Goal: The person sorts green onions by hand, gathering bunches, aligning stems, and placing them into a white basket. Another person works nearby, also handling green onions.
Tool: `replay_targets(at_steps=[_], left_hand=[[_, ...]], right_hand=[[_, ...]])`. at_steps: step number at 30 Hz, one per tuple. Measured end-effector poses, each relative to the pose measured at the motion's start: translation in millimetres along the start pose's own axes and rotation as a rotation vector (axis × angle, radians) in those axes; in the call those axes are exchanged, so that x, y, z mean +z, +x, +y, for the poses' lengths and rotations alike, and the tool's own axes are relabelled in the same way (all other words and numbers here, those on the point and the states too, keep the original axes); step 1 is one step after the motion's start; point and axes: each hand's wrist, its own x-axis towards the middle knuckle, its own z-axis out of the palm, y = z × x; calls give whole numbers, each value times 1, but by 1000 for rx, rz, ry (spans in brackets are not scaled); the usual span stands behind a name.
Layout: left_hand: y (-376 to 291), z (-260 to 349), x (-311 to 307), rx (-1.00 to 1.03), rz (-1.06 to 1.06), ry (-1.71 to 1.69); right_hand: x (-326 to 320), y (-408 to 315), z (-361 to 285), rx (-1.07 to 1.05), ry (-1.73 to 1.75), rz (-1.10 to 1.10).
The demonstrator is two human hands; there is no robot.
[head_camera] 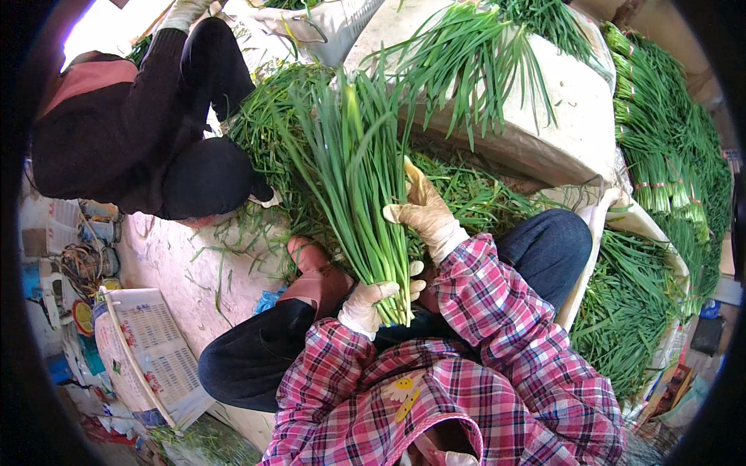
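Note:
A bunch of garlic chives [361, 192] stands upright before me, with pale stalks at the bottom and long green leaves fanned out at the top. My left hand [373, 300], in a whitish glove, is closed around the stalks near their cut ends. Beside the leaves on the right is my right hand [431, 218], in a stained glove, its thumb and fingers apart. The thumb tip meets the edge of the leaves. Whether a stray leaf lies against the fingers is hard to tell. Loose leaf trimmings [478, 192] cover the floor behind the bunch.
More chives [460, 64] lie across a white block [559, 110] ahead. Tied bundles [658, 175] are stacked at the right, above a container of loose chives [623, 309]. A person in dark clothes [140, 134] sits at the left. A printed sack [151, 355] stands at lower left.

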Motion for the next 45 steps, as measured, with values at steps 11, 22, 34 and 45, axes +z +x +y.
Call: replay_targets(at_steps=[11, 22, 34, 45], left_hand=[[5, 2, 6, 36, 0, 26], [13, -3, 5, 220, 210, 309], [12, -7, -2, 269, 197, 231], [8, -5, 0, 295, 113, 197]], right_hand=[[5, -3, -9, -67, -40, 23], [19, -28, -71, 15, -443, 69], [13, -27, -47, 221, -98, -129], [0, -25, -42, 236, -95, -266]])
